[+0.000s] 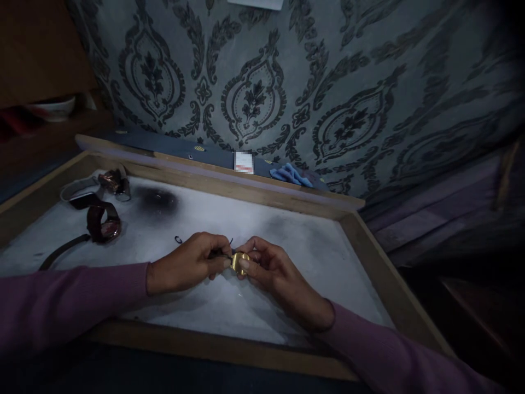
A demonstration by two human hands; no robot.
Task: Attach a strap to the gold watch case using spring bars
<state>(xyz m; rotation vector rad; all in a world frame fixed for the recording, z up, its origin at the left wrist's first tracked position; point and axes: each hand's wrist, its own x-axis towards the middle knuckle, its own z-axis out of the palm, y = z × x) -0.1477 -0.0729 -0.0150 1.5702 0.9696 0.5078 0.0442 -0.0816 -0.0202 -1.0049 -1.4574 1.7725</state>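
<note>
Over the middle of the white tray bottom, my right hand holds a gold-coloured watch case between thumb and fingers. The smooth metal face of the case is turned up toward me. My left hand is closed in a pinch at the left edge of the case. A thin dark piece shows between its fingers; whether it is a strap end or a tool, I cannot tell. Just left of the hands, a small dark ring lies on the white surface.
A wooden rim runs around the tray. Several wristwatches and a dark strap lie at its left. Behind the far rim are a blue cloth and a small blurred white packet, before a patterned wall.
</note>
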